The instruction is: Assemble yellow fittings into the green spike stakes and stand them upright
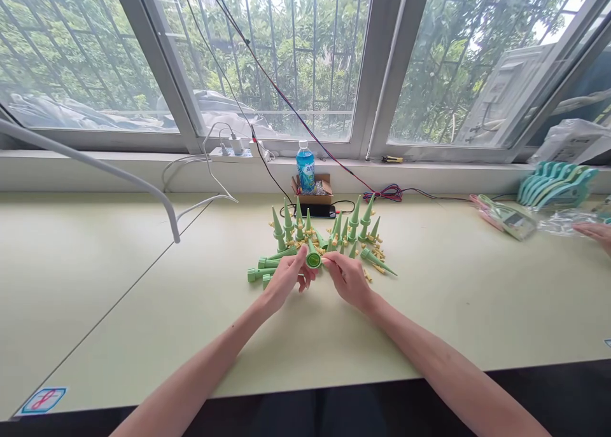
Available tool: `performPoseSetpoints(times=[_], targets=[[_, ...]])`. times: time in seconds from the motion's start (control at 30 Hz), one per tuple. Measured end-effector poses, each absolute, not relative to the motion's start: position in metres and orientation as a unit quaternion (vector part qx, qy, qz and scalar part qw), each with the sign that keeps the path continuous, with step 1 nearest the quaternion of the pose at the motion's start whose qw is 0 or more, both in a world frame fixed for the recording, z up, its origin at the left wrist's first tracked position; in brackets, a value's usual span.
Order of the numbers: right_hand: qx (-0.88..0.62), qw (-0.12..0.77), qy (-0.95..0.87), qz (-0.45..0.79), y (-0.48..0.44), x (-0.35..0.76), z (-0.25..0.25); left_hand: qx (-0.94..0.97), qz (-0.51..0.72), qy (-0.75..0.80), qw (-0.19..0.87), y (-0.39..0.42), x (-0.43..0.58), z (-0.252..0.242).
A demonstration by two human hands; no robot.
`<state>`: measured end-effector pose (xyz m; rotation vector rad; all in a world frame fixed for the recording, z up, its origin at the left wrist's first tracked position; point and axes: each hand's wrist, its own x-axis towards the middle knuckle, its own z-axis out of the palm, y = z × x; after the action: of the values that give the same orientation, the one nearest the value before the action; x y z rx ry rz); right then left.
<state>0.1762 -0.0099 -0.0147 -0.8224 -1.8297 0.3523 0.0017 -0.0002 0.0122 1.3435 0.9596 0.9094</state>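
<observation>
My left hand is closed around a green plastic watering spike, its round open end facing me and its point away. Thumb and fingertips of my right hand pinch together at the right side of that open end. Whatever lies between them is too small and hidden to name. Beyond both hands, several green spikes stand point up. Small yellow valve-like pieces lie scattered among them. More green spikes lie flat by my left hand, and another spike lies to the right.
Behind the spikes are a black phone with a cable and a small cardboard box with a blue bottle. A coiled wire lies right of them. Teal plastic parts and another person's hand are far right. A white bar crosses at left.
</observation>
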Motion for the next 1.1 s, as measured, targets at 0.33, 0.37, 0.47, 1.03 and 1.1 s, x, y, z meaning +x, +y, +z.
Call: performPoseSetpoints(times=[0.33, 0.37, 0.47, 1.03, 1.1], targets=[[-0.32, 0.518, -0.779, 0.146, -0.0093, 0.1773, -0.0143, 0.579, 0.369, 0.385, 0.617, 0.0001, -0.0008, 0.0114], [-0.321, 0.518, -0.779, 0.147, -0.0092, 0.1775, -0.0141, 0.58, 0.368, 0.381, 0.618, 0.0002, -0.0013, 0.0109], [-0.324, 0.513, -0.78, 0.151, -0.0093, 0.1781, -0.0132, 0.589, 0.365, 0.369, 0.62, 0.0004, -0.0024, 0.0093], [-0.361, 0.481, -0.779, 0.174, -0.0087, 0.1798, -0.0156, 0.668, 0.391, 0.397, 0.494, -0.0071, -0.0027, 0.015], [-0.364, 0.481, -0.778, 0.175, -0.0085, 0.18, -0.0163, 0.667, 0.395, 0.395, 0.493, -0.0074, -0.0021, 0.014]])
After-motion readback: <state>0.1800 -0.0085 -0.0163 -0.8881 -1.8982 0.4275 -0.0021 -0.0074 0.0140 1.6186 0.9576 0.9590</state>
